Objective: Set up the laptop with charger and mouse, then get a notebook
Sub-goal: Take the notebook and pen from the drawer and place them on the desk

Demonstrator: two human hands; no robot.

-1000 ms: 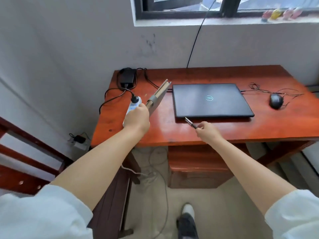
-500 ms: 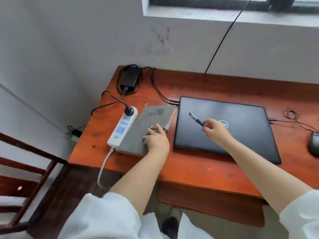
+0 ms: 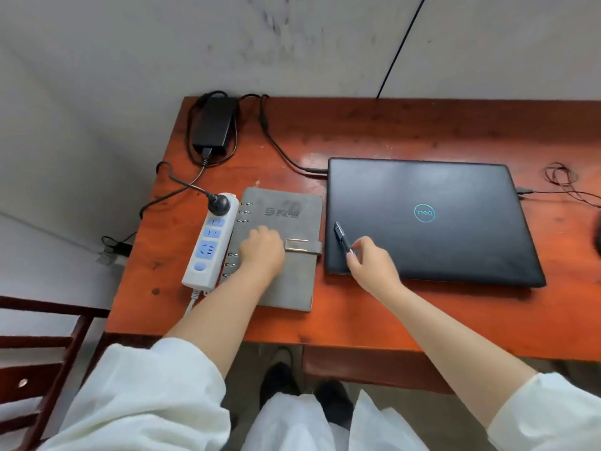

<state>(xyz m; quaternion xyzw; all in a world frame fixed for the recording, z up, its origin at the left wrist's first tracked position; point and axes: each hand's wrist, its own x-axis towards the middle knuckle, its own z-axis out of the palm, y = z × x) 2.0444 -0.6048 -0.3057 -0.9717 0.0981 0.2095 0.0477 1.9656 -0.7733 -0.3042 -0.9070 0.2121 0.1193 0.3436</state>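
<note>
A grey ring-bound notebook (image 3: 292,281) lies flat and closed on the red-brown desk (image 3: 390,314), between a white power strip (image 3: 209,242) and a closed black laptop (image 3: 448,236). My left hand (image 3: 261,252) rests palm-down on the notebook's cover, next to its clasp. My right hand (image 3: 370,262) holds a dark pen (image 3: 343,237) over the laptop's front left corner. The black charger brick (image 3: 214,128) sits at the desk's back left; its plug is in the strip and its cable runs to the laptop's left side. The mouse (image 3: 597,236) is cut off at the right edge.
A thin tangled mouse cable (image 3: 562,177) lies right of the laptop. A dark wooden chair (image 3: 35,359) stands at the lower left. The wall runs close behind the desk, with a black wire (image 3: 400,47) going up it. My shoes show under the desk's front edge.
The notebook went from tilted up in my left hand to lying flat on the desk. My right hand with the pen moved over the laptop. My head came closer and looks down more.
</note>
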